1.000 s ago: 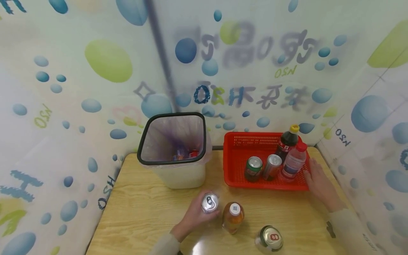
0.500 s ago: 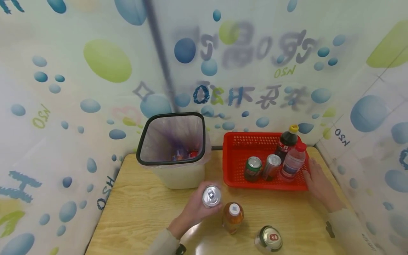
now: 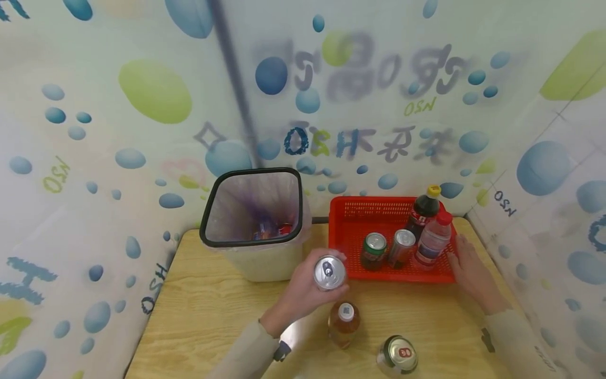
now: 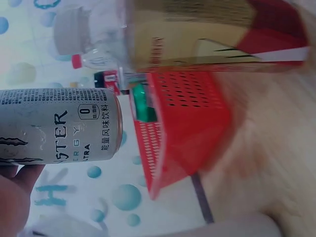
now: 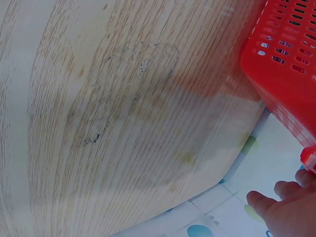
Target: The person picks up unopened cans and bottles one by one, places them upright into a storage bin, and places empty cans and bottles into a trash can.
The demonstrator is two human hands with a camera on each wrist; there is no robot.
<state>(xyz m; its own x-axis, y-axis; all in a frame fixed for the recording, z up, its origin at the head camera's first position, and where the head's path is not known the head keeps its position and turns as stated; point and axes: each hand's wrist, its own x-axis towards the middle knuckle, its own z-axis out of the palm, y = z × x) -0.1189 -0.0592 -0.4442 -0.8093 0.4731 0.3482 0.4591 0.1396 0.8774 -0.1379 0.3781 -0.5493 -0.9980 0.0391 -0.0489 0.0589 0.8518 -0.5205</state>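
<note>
In the head view my left hand (image 3: 303, 288) grips a white Monster energy drink can (image 3: 329, 272), raised above the table close to the front of a red basket (image 3: 350, 275). The left wrist view shows the can's printed side (image 4: 59, 126), with the thumb and palm at the left edge. My right hand (image 3: 475, 276) rests against the basket's right side, fingers extended; the right wrist view catches its fingertips (image 5: 259, 200) near the basket's rim. Inside the basket stand a green can (image 3: 374, 252), another can (image 3: 402, 248), a cola bottle (image 3: 423, 210) and a pink-labelled bottle (image 3: 433, 239).
A bin (image 3: 265, 263) with a liner and a black rim stands left of the basket, some items inside. An amber drink bottle (image 3: 343, 329) stands just in front of my left hand. Another can (image 3: 399, 355) is nearer the front edge of the wooden table (image 3: 189, 316).
My left hand, gripping the can, has risen and moved forward and right toward the basket. The right hand stays at the basket's side. The head view has shifted slightly.
</note>
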